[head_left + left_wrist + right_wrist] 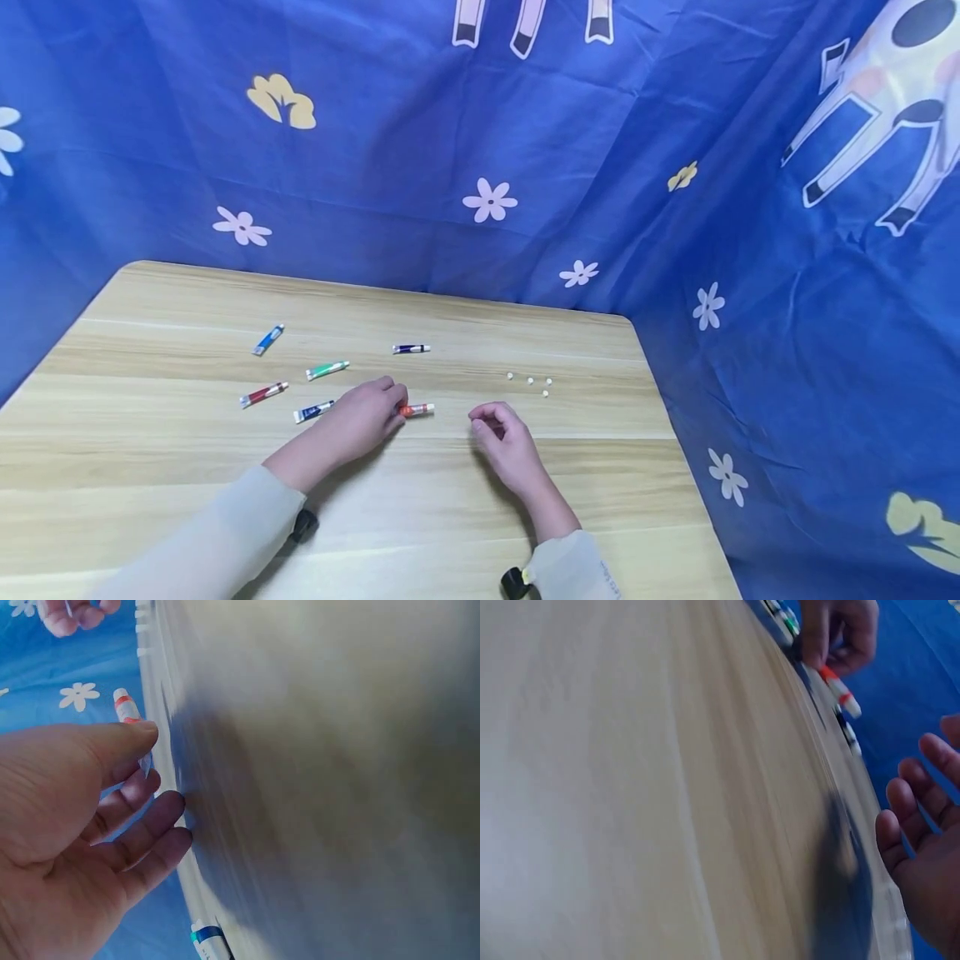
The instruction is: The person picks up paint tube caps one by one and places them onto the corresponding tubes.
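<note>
An orange paint tube (418, 410) with a white cap is pinched between thumb and fingers of my left hand (367, 418). Its cap end points right, towards my other hand. In the left wrist view the thumb presses on the tube (126, 705), and the remaining fingers are loosely bent. My right hand (508, 442) hovers over the table just right of the cap, fingers gently curved with nothing in them. Beside the left hand lies a dark blue tube (313, 411). Several small white caps (530, 381) sit beyond the right hand.
Further tubes lie on the wooden table (405, 517): red (264, 394), green (327, 370), light blue (268, 339) and dark purple-blue (411, 349). A blue patterned curtain (390, 167) hangs behind the table and along its right side.
</note>
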Tool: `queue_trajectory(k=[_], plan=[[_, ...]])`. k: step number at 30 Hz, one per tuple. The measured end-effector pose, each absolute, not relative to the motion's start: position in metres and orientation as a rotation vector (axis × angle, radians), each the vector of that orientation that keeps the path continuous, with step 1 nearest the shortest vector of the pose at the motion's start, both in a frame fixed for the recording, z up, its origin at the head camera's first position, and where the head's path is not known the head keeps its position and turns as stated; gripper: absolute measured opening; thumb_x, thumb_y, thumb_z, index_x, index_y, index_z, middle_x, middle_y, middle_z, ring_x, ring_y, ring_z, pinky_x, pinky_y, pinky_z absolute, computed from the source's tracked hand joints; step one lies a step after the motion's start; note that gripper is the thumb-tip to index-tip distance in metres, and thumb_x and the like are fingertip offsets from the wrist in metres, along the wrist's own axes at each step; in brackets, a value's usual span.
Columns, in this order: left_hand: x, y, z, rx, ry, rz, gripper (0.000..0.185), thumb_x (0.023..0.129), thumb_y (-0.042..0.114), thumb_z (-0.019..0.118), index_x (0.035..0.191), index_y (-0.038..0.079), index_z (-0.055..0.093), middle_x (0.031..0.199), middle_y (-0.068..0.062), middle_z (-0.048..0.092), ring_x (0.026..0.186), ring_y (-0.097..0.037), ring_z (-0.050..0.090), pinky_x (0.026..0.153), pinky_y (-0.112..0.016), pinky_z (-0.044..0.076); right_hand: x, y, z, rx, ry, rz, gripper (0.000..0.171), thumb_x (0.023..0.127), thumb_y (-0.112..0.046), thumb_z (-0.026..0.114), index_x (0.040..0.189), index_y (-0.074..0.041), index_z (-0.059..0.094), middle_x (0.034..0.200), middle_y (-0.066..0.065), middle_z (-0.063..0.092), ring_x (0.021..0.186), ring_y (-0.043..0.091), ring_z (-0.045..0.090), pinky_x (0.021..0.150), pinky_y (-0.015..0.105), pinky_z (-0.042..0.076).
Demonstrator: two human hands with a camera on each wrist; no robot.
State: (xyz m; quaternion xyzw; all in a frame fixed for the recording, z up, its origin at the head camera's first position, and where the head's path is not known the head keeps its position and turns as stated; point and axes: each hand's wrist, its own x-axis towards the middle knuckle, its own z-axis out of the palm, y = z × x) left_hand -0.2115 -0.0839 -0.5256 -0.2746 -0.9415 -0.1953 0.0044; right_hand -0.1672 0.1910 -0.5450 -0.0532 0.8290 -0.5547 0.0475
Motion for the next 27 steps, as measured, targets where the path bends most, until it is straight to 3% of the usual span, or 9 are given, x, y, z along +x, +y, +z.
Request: queue_trajectory(k=[8,27], plan=[[-0.231,-0.085,-0.534,-0.844,-2.935,-0.597,0.011,0.097,0.014,0.080,0.099,0.010,0.070,0.089,-0.002,0.064,0.081,-0.018,0.062,0.079,-0.043,0.060,-0.177,0.219,-0.551,-0.113,2.560,-1.730,0.019,0.105,-0.014,0.069,0.122,-0.008,0.071,0.122,0.011,0.067,0.105,0.010,0.061,0.095,0.021,0.050],[-0.266,-0.087,-0.537,-0.817,-2.943,-0.576,0.011,0.097,0.012,0.079,0.094,0.009,0.069,0.085,-0.004,0.064,0.077,-0.021,0.061,0.074,-0.044,0.057,-0.212,0.287,-0.563,0.153,2.652,-1.879,0.019,0.098,0.002,0.074,0.116,0.005,0.070,0.113,0.026,0.070,0.092,0.008,0.061,0.084,0.017,0.050]])
